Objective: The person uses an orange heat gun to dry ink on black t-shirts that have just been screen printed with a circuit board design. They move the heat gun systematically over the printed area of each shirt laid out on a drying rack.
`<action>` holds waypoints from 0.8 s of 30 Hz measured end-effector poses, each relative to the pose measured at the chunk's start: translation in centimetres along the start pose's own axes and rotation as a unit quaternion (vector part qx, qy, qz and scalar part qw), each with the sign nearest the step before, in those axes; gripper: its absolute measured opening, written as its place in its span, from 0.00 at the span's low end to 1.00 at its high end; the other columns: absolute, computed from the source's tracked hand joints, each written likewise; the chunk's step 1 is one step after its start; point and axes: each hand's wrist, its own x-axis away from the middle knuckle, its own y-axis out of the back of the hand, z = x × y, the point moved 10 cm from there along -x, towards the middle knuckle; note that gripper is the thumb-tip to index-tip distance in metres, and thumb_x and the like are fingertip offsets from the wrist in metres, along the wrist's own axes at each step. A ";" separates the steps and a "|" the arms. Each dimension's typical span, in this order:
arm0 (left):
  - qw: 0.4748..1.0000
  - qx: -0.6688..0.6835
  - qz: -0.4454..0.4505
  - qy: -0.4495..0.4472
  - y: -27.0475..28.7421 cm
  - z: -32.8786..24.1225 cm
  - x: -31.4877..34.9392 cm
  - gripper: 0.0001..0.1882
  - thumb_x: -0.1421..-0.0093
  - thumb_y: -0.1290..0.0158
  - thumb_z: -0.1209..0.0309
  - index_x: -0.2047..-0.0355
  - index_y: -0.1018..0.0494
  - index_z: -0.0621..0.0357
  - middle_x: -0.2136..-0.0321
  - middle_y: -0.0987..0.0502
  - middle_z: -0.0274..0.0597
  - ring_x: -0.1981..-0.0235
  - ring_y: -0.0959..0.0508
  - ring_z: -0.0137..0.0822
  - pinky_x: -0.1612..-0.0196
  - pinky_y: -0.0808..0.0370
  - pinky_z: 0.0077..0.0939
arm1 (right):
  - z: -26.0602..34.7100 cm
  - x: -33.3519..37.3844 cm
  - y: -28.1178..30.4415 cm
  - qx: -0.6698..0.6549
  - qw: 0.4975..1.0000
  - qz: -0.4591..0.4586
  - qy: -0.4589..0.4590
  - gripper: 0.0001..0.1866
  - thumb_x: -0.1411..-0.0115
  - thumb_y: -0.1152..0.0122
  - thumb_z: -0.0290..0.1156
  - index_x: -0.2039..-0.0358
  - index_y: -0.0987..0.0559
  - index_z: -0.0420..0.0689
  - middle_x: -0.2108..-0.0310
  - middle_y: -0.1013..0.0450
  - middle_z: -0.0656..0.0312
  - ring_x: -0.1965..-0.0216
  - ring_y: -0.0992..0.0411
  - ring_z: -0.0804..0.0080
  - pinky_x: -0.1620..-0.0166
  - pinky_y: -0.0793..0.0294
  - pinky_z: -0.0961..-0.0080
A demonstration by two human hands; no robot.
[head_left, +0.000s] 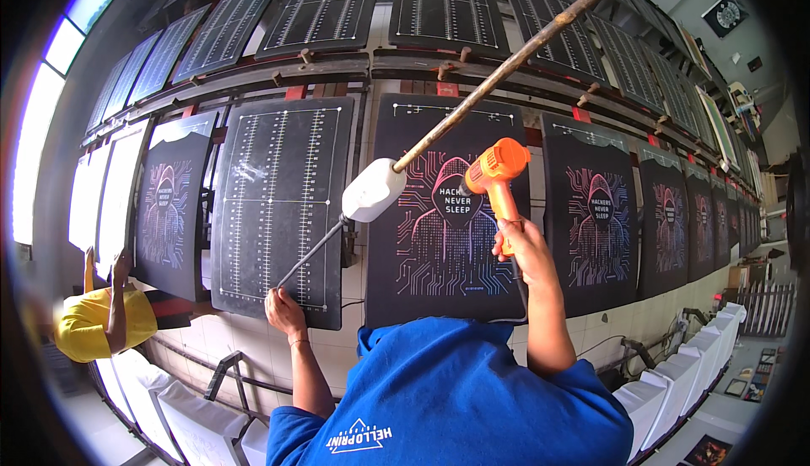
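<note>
We look down at a row of flat boards (291, 255), where the right hand (526, 248) grips an orange heat gun (499, 177), fingers curled round its handle (504, 206). Its dark nozzle (465, 185) faces the pink and blue hooded-figure print (454, 234) on a black shirt (388, 299), just right of centre. We cannot tell whether the gun is running. The left hand (287, 311) pinches the low end of a thin grey rod (312, 254), over the lower edge of a dark, grid-marked board. We follow that rod up to a white plastic container (373, 190) and on to a long wooden pole (523, 51) slanting across the view. We judge that, if the gun is on, lingering over 1 spot could scorch the shirt or blister the print. A slack left grip could let the rod swing, so that the container knocks the gun or scrapes the print. The gun's cable (521, 293) hangs by the shirt's lower edge; a snag there could jerk the nozzle off its spot
</note>
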 end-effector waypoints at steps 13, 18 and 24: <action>1.000 0.000 0.014 0.001 -0.2 0.2 0.0 0.17 0.32 0.57 0.61 0.72 0.32 0.61 0.74 0.28 0.50 0.68 0.27 0.52 0.63 0.32 0.45 | -0.3 -0.2 1.2 0.043 0.999 -0.015 -0.011 0.18 0.36 0.42 0.45 0.62 0.26 0.42 0.78 0.29 0.67 0.78 0.28 0.80 0.76 0.30 0.84; 1.000 0.001 -0.002 -0.003 0.1 0.0 0.1 0.17 0.32 0.58 0.61 0.72 0.32 0.61 0.74 0.29 0.50 0.68 0.27 0.52 0.64 0.32 0.44 | -0.7 1.0 1.8 0.026 0.999 -0.024 -0.023 0.17 0.36 0.42 0.43 0.62 0.26 0.39 0.76 0.28 0.64 0.78 0.27 0.78 0.77 0.29 0.82; 1.000 -0.006 -0.009 -0.018 0.4 -0.4 0.0 0.18 0.32 0.58 0.61 0.72 0.32 0.61 0.74 0.29 0.50 0.68 0.27 0.53 0.63 0.32 0.44 | -0.9 2.2 1.6 0.019 0.999 -0.006 -0.041 0.18 0.36 0.41 0.42 0.57 0.27 0.39 0.75 0.28 0.65 0.77 0.28 0.78 0.75 0.29 0.83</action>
